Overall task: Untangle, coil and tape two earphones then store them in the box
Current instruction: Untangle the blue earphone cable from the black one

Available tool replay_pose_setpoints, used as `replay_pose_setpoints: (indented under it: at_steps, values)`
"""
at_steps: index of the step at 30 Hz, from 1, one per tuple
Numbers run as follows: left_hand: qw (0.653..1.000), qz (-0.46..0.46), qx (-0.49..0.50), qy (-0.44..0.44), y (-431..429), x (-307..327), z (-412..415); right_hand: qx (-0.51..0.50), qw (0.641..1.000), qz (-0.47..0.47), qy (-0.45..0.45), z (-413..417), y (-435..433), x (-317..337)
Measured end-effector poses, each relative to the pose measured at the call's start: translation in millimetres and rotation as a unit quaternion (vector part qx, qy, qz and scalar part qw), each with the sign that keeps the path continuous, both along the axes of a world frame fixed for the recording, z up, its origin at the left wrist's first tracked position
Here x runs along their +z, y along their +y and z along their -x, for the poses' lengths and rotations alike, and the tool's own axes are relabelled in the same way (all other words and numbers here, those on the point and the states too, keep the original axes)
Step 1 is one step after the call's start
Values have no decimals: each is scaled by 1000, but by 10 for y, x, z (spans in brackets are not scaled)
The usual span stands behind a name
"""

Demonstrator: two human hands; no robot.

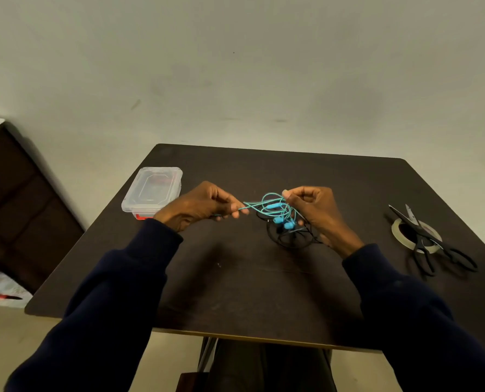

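Note:
A turquoise earphone hangs in a loose tangle between my hands, just above the dark table. My left hand pinches one end of its cord and holds it out to the left. My right hand pinches loops of the turquoise cord at the top of the tangle. A black earphone lies partly coiled on the table under the tangle, its cord mixed with the turquoise one. The clear plastic box, lid on, stands at the table's far left.
A roll of clear tape lies at the right side of the table with black scissors resting across it. A dark wooden piece of furniture stands left of the table. A pale wall rises behind.

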State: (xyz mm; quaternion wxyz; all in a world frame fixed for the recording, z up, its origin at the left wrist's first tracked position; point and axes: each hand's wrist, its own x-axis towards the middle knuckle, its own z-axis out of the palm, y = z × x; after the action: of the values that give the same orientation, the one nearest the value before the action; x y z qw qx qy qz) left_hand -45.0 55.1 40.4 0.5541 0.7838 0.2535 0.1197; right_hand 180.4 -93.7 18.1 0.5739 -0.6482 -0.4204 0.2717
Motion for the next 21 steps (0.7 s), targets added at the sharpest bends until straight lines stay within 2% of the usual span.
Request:
replay_pose_setpoints:
  at_steps: [3,5,7,11,13,15,18,19,21]
  values:
    - [999,4,42,-22,72,-30,77,-3,1000,11,-4,-69,-32,17]
    - [988,95,85,-86,99,-43,105,6,1000,15,-23,-102,-56,29]
    - [958,204,114,-168,132,-40,124,36,998,13,-44,-114,-83,42]
    - [890,321,130,-296,181,-6,132,87,990,15,-113,-162,-120,21]
    - [867,336,147,-338,187,7,128,72,988,9,-135,-177,-108,-10]
    - [846,340,157,-378,198,4,124,45,992,3,-116,-185,-101,-28]
    - [796,372,165,-449,245,4,146,26,995,14,-94,-162,-130,-19]
    - [796,367,163,-453,249,2,148,32,995,23,-90,-157,-146,-18]
    - [838,317,150,-418,201,5,116,61,994,36,-78,-125,-156,-3]
